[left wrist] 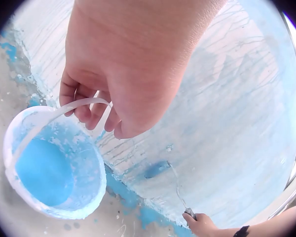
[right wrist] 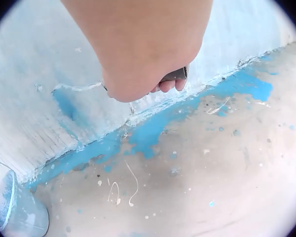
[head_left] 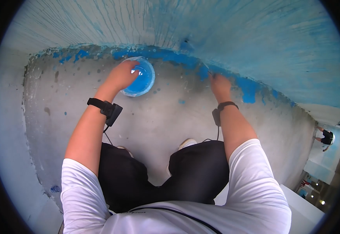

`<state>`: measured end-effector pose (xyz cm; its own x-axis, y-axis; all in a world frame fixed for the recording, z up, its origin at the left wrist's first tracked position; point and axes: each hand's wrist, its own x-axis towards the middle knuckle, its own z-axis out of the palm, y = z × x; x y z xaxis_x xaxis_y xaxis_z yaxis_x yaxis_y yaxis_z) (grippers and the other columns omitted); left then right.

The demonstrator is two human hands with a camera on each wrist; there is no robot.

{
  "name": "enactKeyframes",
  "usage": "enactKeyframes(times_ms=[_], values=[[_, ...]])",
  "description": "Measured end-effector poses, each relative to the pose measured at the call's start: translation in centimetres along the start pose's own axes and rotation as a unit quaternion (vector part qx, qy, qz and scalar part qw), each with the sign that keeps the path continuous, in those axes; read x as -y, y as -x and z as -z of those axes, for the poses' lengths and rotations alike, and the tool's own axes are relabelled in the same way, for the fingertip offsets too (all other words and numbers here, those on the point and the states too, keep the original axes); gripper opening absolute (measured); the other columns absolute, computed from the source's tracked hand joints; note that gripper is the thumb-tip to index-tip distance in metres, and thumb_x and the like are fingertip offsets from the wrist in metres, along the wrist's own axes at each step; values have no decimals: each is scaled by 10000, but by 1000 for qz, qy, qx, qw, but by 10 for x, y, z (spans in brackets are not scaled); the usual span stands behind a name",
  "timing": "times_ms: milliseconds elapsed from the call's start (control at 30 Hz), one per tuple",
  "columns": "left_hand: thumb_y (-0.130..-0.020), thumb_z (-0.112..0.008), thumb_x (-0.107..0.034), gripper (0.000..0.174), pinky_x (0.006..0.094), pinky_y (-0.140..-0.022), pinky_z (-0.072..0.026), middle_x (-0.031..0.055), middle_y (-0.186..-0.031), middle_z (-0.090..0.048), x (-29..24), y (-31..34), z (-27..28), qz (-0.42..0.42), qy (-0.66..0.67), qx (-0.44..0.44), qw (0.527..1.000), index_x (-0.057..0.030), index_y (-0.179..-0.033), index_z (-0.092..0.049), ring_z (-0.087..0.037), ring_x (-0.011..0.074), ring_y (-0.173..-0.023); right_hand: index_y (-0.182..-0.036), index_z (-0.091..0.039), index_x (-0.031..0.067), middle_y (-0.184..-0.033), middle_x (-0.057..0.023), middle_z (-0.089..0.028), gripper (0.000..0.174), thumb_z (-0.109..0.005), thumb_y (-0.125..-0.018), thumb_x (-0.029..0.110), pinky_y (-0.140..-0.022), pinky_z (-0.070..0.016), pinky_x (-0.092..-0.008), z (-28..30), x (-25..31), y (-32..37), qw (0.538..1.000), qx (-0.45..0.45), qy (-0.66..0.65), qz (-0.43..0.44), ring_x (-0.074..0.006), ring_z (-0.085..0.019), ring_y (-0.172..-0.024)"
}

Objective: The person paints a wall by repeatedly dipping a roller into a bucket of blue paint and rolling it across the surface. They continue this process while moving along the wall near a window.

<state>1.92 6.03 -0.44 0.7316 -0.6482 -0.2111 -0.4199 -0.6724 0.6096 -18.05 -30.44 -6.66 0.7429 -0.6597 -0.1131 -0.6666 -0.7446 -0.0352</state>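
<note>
My left hand (head_left: 122, 76) holds the white handle (left wrist: 49, 118) of a plastic bucket (left wrist: 101, 185), its fingers curled round the strap. Blue paint (left wrist: 44, 170) covers the bucket's bottom, and dried splashes coat the inner wall. On the right, my right hand (head_left: 220, 86) grips the dark grip (right wrist: 175, 75) of a paint roller. The roller's bent wire frame (left wrist: 177, 185) runs to a blue-stained roller head (right wrist: 64, 103), which lies against the lower part of the pale wall. The hand itself is close to the wall's foot, its palm hidden in the right wrist view.
Wet blue paint (right wrist: 148, 136) runs along the floor where it meets the wall (head_left: 252, 43). Paint spots dot the grey concrete floor (head_left: 170, 117). At the far right another person (head_left: 327, 137) is bending over. A shoe (head_left: 187, 143) shows below my knees.
</note>
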Motion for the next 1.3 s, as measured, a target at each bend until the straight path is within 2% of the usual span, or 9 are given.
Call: enactKeyframes(times_ms=[133,300,467,700,833,967,1133,1233,1300], values=[[-897,-585,-226,357,401,-897,-497,149,-1177,-644,3,-1,-3,-1,7,9,1000,-80,-1219,-639,-620,327,-1039,-898,-699,53,-869,-189,-695,470,-565,-916,503,-696,-540,-479,-9,64,-25,992,1,-15,127,-379,-674,-854],[-897,-588,-212,354,398,-870,-496,142,-1133,-651,-1,4,5,1,-5,19,1000,-95,-1228,-636,-622,321,-990,-938,-708,47,-910,-174,-701,434,-597,-904,465,-725,-544,-465,44,158,-19,986,102,-36,124,-363,-678,-884],[-901,-583,-207,358,390,-859,-493,137,-1110,-653,4,5,4,-6,9,17,1000,-102,-1240,-628,-622,316,-979,-939,-701,50,-916,-180,-701,426,-599,-903,462,-740,-544,-461,7,96,-21,993,8,-72,97,-376,-675,-888],[-893,-587,-214,360,390,-868,-493,129,-1115,-654,-1,1,3,-11,11,-2,1000,-108,-1234,-628,-624,313,-1005,-931,-678,42,-926,-194,-699,466,-576,-910,496,-714,-533,-491,-13,-12,-2,997,44,-50,-46,-402,-668,-859],[-887,-588,-213,363,395,-869,-493,129,-1113,-656,-3,-2,1,0,-3,11,1000,-110,-1232,-632,-624,319,-1002,-915,-682,44,-914,-194,-697,457,-571,-916,487,-710,-531,-492,-7,-8,-2,997,45,-36,-44,-398,-668,-853],[-887,-581,-202,364,392,-863,-495,136,-1112,-657,-2,-1,0,-11,0,8,1000,-103,-1233,-636,-624,322,-993,-908,-693,51,-891,-173,-697,442,-571,-925,475,-700,-533,-484,-16,31,-21,993,-8,-16,113,-376,-670,-851],[-886,-580,-195,364,392,-866,-493,149,-1114,-655,-3,4,3,-3,-9,21,1000,-92,-1231,-639,-623,326,-991,-924,-701,66,-899,-155,-705,429,-571,-926,475,-714,-543,-453,18,101,-25,992,46,-15,113,-351,-678,-876],[-892,-579,-215,374,401,-894,-492,162,-1152,-649,-3,2,6,2,-5,30,1000,-85,-1239,-632,-617,338,-1042,-1013,-680,53,-985,-190,-693,449,-531,-936,469,-808,-517,-477,8,83,-26,994,56,-62,75,-374,-654,-950],[-898,-576,-232,386,410,-919,-491,172,-1189,-643,-1,6,4,9,7,31,999,-80,-1249,-624,-611,349,-1093,-957,-697,79,-949,-161,-707,419,-575,-923,478,-734,-545,-459,-8,49,-26,997,33,-25,60,-362,-678,-914]])
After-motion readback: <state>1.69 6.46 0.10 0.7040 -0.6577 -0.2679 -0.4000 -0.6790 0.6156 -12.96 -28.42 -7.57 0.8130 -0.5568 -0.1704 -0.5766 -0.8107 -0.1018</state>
